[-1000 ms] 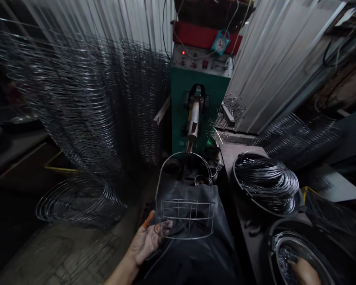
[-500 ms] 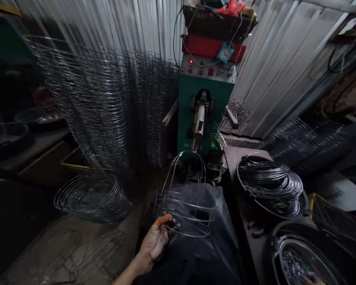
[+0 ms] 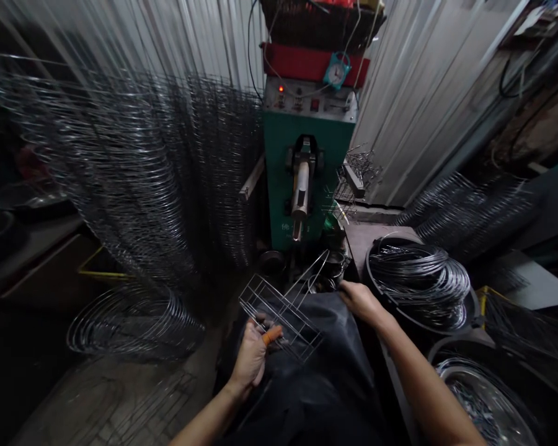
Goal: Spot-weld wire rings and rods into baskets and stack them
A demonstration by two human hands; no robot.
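Observation:
My left hand [image 3: 255, 350], with orange tape round one finger, is closed on a wire rack [image 3: 284, 316] with a grid of thin rods. The rack is tilted over the dark apron [image 3: 320, 384] on my lap, its longer wires reaching up to the right. My right hand [image 3: 360, 300] is at the apron's far right edge with its fingers drawn together; whatever they hold is hidden. Beyond both hands stands a green spot welder [image 3: 279, 179], its pale cylindrical arm [image 3: 301, 186] pointing towards me above the rack. The rack is apart from the arm's tip.
Tall stacks of wire rings [image 3: 121, 155] rise on the left, with a lower pile of rings [image 3: 130, 325] in front. At right are a tub of bent wires [image 3: 416, 282] and a metal bowl [image 3: 497, 402] of small pieces. A teal clock [image 3: 336, 71] hangs on the welder.
The wire rack has come away from the welder's tip and been turned and tilted in my left hand. My right hand has moved from the bowl at lower right to near the rack.

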